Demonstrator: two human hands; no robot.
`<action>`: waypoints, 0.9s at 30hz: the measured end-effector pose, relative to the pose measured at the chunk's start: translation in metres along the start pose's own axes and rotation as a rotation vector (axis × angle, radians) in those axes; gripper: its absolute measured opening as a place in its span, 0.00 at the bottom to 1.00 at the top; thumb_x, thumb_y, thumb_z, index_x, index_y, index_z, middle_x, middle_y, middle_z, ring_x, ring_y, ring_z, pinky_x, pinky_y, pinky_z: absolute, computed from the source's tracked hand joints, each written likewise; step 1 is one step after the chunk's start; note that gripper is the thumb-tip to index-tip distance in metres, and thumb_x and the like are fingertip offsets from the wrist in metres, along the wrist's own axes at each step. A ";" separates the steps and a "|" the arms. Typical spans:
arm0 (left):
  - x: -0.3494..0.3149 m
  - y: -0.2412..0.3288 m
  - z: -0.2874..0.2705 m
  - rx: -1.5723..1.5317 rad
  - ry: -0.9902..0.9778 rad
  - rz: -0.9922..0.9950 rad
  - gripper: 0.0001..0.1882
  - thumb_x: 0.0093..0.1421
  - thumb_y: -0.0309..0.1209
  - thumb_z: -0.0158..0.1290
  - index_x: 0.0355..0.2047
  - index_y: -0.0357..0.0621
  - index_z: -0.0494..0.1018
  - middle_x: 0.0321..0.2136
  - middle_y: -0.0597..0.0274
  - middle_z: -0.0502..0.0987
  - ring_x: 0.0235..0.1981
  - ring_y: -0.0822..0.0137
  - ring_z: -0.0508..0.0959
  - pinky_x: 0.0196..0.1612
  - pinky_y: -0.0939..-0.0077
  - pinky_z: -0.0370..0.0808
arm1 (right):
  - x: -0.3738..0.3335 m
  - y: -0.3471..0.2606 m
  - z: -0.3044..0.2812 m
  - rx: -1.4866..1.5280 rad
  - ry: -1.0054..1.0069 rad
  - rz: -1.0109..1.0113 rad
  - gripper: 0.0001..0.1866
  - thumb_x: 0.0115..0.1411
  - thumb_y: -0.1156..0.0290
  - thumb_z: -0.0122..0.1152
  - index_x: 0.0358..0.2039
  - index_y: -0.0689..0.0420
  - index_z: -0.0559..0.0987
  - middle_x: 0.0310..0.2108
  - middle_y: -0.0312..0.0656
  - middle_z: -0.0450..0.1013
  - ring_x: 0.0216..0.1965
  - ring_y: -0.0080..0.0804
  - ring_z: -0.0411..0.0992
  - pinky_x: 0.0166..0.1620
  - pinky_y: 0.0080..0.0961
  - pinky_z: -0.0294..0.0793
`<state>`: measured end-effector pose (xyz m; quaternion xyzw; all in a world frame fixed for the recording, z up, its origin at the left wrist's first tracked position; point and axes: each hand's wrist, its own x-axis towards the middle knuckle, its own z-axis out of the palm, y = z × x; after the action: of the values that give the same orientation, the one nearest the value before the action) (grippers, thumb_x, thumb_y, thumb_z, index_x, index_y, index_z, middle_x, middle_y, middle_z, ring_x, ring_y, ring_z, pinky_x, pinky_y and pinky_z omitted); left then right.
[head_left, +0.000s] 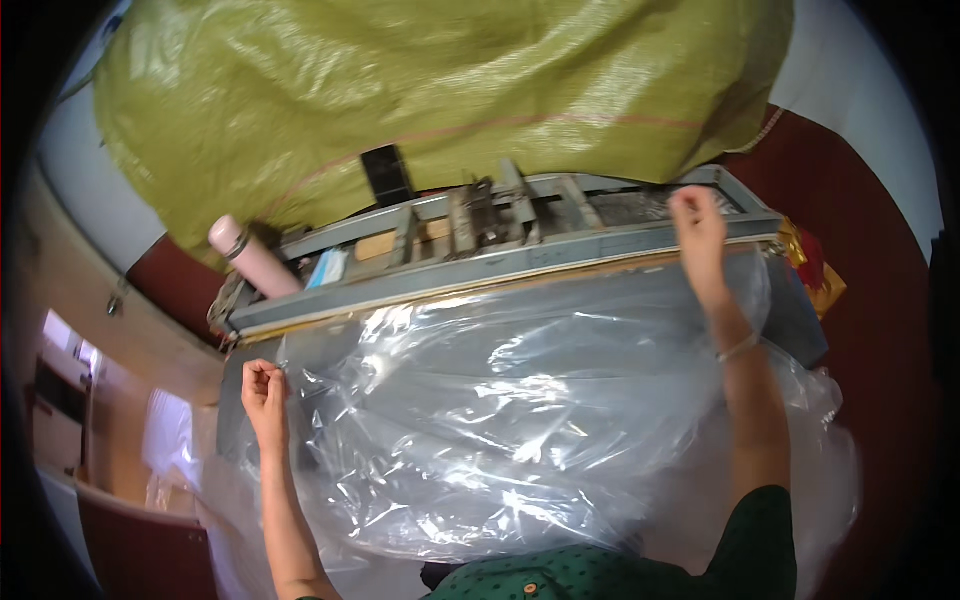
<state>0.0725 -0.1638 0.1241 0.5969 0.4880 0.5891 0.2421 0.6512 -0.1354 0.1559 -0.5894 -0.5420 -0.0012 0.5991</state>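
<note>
I've got film (500,420) here, spread across the bench (800,318), long axis running left to right, mostly nearer than both hands: left hand (264,392), the closer, pinching its left edge; right hand (698,220) above the tray (520,265), fingers bunched, contents I can't tell.

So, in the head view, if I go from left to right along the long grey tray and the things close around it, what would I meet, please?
Pink bottle → blue-and-white item → black phone → right hand → shiny gold and red material.
</note>
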 end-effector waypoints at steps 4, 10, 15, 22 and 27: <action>-0.024 0.021 -0.039 -0.175 0.161 0.072 0.06 0.57 0.20 0.47 0.31 0.43 0.63 0.21 0.71 0.65 0.21 0.82 0.64 0.24 0.88 0.62 | -0.066 -0.081 0.067 -0.185 -0.442 -0.629 0.13 0.48 0.65 0.63 0.30 0.58 0.73 0.39 0.42 0.68 0.43 0.43 0.66 0.42 0.36 0.65; -0.042 -0.017 -0.114 0.304 0.214 -0.147 0.04 0.59 0.25 0.46 0.34 0.38 0.68 0.32 0.65 0.71 0.36 0.74 0.70 0.41 0.81 0.66 | -0.113 -0.050 0.071 0.318 -0.731 0.116 0.05 0.53 0.73 0.57 0.26 0.60 0.72 0.19 0.35 0.70 0.22 0.19 0.66 0.27 0.19 0.65; -0.107 -0.093 -0.147 0.756 -0.049 0.012 0.14 0.62 0.30 0.41 0.42 0.34 0.71 0.47 0.54 0.70 0.54 0.62 0.64 0.57 0.70 0.57 | -0.104 0.048 -0.036 0.024 -0.497 0.238 0.06 0.52 0.75 0.57 0.23 0.60 0.71 0.15 0.28 0.61 0.18 0.13 0.56 0.21 0.14 0.56; -0.206 0.026 -0.039 0.058 0.277 -0.375 0.22 0.64 0.35 0.38 0.57 0.41 0.55 0.53 0.58 0.64 0.56 0.61 0.61 0.59 0.66 0.54 | -0.114 0.081 -0.131 -0.176 -0.406 0.234 0.08 0.53 0.76 0.56 0.20 0.60 0.67 0.14 0.27 0.55 0.19 0.12 0.51 0.21 0.14 0.51; -0.258 0.038 0.011 -0.627 0.176 -0.997 0.18 0.63 0.41 0.41 0.47 0.42 0.65 0.39 0.64 0.71 0.41 0.70 0.71 0.44 0.73 0.69 | -0.115 0.078 -0.122 -0.214 -0.436 0.211 0.09 0.54 0.76 0.55 0.20 0.60 0.67 0.15 0.26 0.54 0.19 0.12 0.50 0.21 0.15 0.50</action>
<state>0.1377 -0.4001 0.0340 0.1447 0.5303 0.5677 0.6127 0.7331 -0.2708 0.0603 -0.6889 -0.5905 0.1310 0.3994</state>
